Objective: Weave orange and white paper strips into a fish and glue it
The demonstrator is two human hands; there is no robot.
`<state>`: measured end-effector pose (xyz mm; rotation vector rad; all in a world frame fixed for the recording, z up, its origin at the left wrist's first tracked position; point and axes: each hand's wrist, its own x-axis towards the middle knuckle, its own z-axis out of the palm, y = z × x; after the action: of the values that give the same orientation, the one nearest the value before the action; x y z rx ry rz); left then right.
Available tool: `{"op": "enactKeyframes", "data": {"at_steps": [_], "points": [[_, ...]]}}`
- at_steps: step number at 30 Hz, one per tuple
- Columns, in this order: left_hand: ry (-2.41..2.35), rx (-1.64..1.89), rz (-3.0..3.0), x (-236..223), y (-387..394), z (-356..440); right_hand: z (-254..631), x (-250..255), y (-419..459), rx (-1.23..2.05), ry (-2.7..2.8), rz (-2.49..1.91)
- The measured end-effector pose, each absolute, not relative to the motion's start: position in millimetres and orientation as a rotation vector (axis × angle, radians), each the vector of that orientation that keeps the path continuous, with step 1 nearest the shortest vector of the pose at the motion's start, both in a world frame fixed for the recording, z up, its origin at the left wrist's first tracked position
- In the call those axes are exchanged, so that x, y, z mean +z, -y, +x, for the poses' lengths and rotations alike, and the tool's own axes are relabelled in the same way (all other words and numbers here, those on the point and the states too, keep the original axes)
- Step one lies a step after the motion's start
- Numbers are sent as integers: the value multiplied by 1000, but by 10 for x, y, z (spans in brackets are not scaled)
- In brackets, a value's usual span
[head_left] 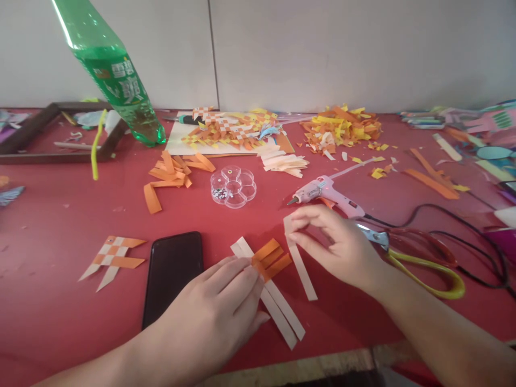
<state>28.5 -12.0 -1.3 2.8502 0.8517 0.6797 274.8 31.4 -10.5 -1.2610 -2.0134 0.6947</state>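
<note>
Under the fingers of my left hand [226, 301] lie crossed paper strips: orange strips [272, 258] and two long white strips [282, 314], pressed against the red table. That hand's fingers are stretched out and close together over the crossing, hiding part of it. My right hand [334, 242] pinches the top end of a separate white paper strip [301, 269] between thumb and fingers, just right of the crossing. Left of the phone lies a woven orange-and-white paper fish [113, 255].
A black phone [173, 274] lies beside my left hand. Behind my right hand are a pink glue gun [322, 193] and yellow-and-red-handled scissors [427, 271]. Farther back stand a clear flower-shaped case [234, 186], folded orange strips [171, 174], paper scraps [342, 126] and a green bottle [121, 80].
</note>
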Motion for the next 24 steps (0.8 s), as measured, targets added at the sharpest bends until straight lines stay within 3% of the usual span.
{"op": "enactKeyframes", "data": {"at_steps": [4,7,18,24], "points": [[-856,632,2839,-50,125,278,2677,3,-290,999,1696,-1219],[-864,607,2835,-61,128,270,2574,0,-250,1147,1762,-1179],[-843,557,2841,-42,124,272,2528,-155,-245,614,2307,-982],[-848,611,2843,-32,119,282,2569,-78,-296,604,2514,-841]]}}
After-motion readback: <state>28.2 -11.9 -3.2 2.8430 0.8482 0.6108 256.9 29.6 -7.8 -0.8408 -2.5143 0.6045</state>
